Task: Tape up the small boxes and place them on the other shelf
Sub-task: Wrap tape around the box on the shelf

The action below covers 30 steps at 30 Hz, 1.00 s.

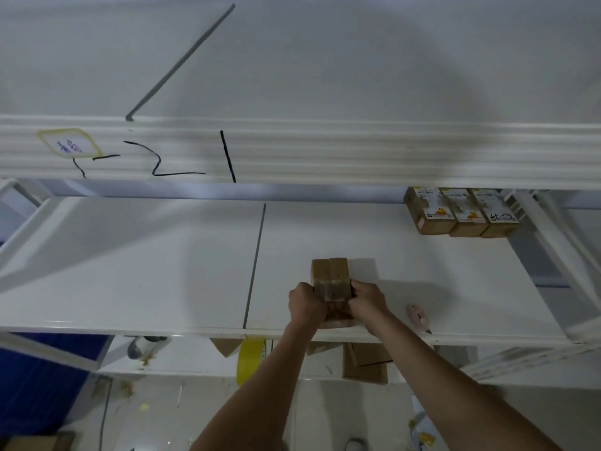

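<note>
A small brown cardboard box with clear tape over its near end stands on the white shelf, near the front edge. My left hand grips its left side and my right hand grips its right side, fingers curled round the box's lower end. Three taped small boxes with printed labels stand side by side at the shelf's back right. A yellow tape roll hangs just below the shelf's front edge.
A pink box cutter lies on the shelf right of my right hand. More cardboard boxes sit on the lower shelf. An upper shelf beam with black marks runs overhead. White frame posts stand at both sides.
</note>
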Motion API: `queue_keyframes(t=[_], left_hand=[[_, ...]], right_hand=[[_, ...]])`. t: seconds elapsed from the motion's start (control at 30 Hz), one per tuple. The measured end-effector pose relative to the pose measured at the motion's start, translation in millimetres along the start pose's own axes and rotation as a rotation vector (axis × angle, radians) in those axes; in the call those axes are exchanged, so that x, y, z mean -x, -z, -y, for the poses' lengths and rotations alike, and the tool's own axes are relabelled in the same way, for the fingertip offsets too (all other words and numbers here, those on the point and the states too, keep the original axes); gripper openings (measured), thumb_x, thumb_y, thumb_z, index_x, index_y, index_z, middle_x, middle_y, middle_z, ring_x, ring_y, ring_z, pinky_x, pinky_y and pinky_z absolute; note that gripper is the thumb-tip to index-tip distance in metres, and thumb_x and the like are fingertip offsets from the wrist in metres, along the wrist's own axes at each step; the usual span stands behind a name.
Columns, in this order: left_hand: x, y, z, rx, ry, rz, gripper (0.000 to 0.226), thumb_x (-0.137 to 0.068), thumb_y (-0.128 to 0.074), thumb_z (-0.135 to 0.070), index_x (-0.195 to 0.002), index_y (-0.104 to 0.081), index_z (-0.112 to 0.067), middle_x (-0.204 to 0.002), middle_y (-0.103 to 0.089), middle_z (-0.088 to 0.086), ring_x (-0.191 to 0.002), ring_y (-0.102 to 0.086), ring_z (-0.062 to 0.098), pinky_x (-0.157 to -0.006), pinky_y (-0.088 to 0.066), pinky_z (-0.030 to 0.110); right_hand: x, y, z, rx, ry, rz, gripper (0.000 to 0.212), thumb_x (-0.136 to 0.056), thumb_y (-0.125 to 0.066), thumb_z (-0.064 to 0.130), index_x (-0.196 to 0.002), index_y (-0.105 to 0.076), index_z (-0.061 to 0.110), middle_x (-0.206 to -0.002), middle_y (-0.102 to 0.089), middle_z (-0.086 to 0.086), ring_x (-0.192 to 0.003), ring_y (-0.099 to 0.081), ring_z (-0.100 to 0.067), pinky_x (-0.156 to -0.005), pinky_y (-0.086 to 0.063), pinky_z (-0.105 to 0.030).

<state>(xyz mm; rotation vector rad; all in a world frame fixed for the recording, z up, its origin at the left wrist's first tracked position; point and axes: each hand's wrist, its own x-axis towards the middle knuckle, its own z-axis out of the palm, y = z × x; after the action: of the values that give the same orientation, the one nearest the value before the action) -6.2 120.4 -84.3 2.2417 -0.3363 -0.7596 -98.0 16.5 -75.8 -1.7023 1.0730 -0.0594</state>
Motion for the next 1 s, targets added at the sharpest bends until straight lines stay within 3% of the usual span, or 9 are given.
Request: queue_keyframes(t=[0.07, 0.13, 0.2, 0.3, 0.43, 0.57, 0.73, 0.9, 1.0], left_hand=[[-1, 4, 2, 0.034, 0.005, 0.042, 0.024, -0.068, -0.084, -0.017, -0.084, -0.073, -0.003, -0.082, -0.072, 0.01, -0.077, -0.069, 0.025, -0.066, -0.062, 0.034], [2, 9, 8, 0.095, -0.019, 0.105, 0.025, -0.069, -0.087, -0.018, -0.09, -0.076, -0.007, -0.084, -0.074, 0.007, -0.078, -0.069, 0.019, -0.061, -0.057, 0.023], [3, 12, 16, 0.113, -0.05, 0.174, 0.029, -0.072, -0.086, -0.02, -0.098, -0.076, -0.014, -0.089, -0.075, 0.003, -0.084, -0.069, 0.017, -0.066, -0.056, 0.021], [7, 14, 21, 0.097, -0.086, 0.247, 0.04, -0.075, -0.084, -0.02, -0.113, -0.072, -0.018, -0.1, -0.074, -0.001, -0.093, -0.068, 0.016, -0.074, -0.056, 0.024], [8, 14, 23, 0.09, -0.136, 0.221, 0.043, -0.078, -0.081, -0.017, -0.119, -0.069, -0.015, -0.105, -0.073, -0.001, -0.094, -0.067, 0.014, -0.064, -0.049, 0.012], [9, 8, 25, 0.05, -0.146, 0.188, 0.041, -0.077, -0.082, -0.021, -0.115, -0.069, -0.016, -0.103, -0.073, -0.002, -0.094, -0.067, 0.015, -0.078, -0.057, 0.024], [13, 6, 18, 0.038, -0.132, 0.17, 0.036, -0.079, -0.078, -0.019, -0.114, -0.068, -0.016, -0.101, -0.073, 0.001, -0.093, -0.067, 0.019, -0.071, -0.053, 0.024], [16, 8, 18, 0.05, -0.092, 0.112, 0.034, -0.089, -0.052, -0.001, -0.117, -0.07, -0.01, -0.109, -0.072, 0.005, -0.099, -0.066, 0.023, -0.078, -0.055, 0.025], [13, 11, 12, 0.054, -0.057, 0.045, 0.018, -0.092, -0.058, -0.01, -0.096, -0.074, -0.005, -0.097, -0.074, 0.008, -0.088, -0.066, 0.022, -0.077, -0.056, 0.033]], right_hand=[[3, -1, 1, 0.044, 0.012, -0.019, 0.025, -0.077, -0.076, 0.003, -0.089, -0.075, 0.026, -0.09, -0.073, 0.007, -0.087, -0.067, -0.012, -0.071, -0.053, -0.021], [7, -2, -2, 0.09, 0.078, -0.048, 0.024, -0.079, -0.076, 0.001, -0.09, -0.076, 0.023, -0.087, -0.073, 0.008, -0.087, -0.068, -0.012, -0.069, -0.051, -0.016], [11, -3, -7, 0.136, 0.165, -0.08, 0.021, -0.082, -0.077, 0.006, -0.096, -0.076, 0.021, -0.088, -0.074, 0.01, -0.088, -0.069, -0.01, -0.069, -0.05, -0.013], [15, -5, -10, 0.144, 0.159, -0.032, 0.027, -0.084, -0.077, 0.017, -0.107, -0.072, 0.029, -0.098, -0.073, 0.012, -0.094, -0.068, -0.01, -0.079, -0.054, -0.022], [17, -3, -13, 0.142, 0.141, 0.012, 0.037, -0.083, -0.073, 0.008, -0.111, -0.068, 0.031, -0.098, -0.07, 0.016, -0.095, -0.065, -0.007, -0.081, -0.051, -0.02], [24, -3, -17, 0.052, 0.144, -0.063, 0.04, -0.083, -0.075, 0.008, -0.107, -0.069, 0.039, -0.083, -0.068, 0.027, -0.083, -0.063, 0.007, -0.071, -0.048, -0.008], [23, -9, -8, 0.028, 0.059, -0.097, 0.043, -0.084, -0.068, 0.0, -0.114, -0.072, 0.03, -0.097, -0.072, 0.011, -0.091, -0.063, -0.007, -0.078, -0.051, -0.017], [18, -3, 0, 0.074, 0.058, -0.187, 0.005, -0.09, -0.072, 0.021, -0.087, -0.075, 0.018, -0.083, -0.071, 0.005, -0.077, -0.063, -0.011, -0.066, -0.048, -0.022], [12, -4, 7, 0.203, 0.046, -0.238, 0.03, -0.088, -0.075, 0.028, -0.066, -0.06, 0.014, -0.062, -0.058, 0.002, -0.056, -0.05, -0.01, -0.049, -0.033, -0.023]])
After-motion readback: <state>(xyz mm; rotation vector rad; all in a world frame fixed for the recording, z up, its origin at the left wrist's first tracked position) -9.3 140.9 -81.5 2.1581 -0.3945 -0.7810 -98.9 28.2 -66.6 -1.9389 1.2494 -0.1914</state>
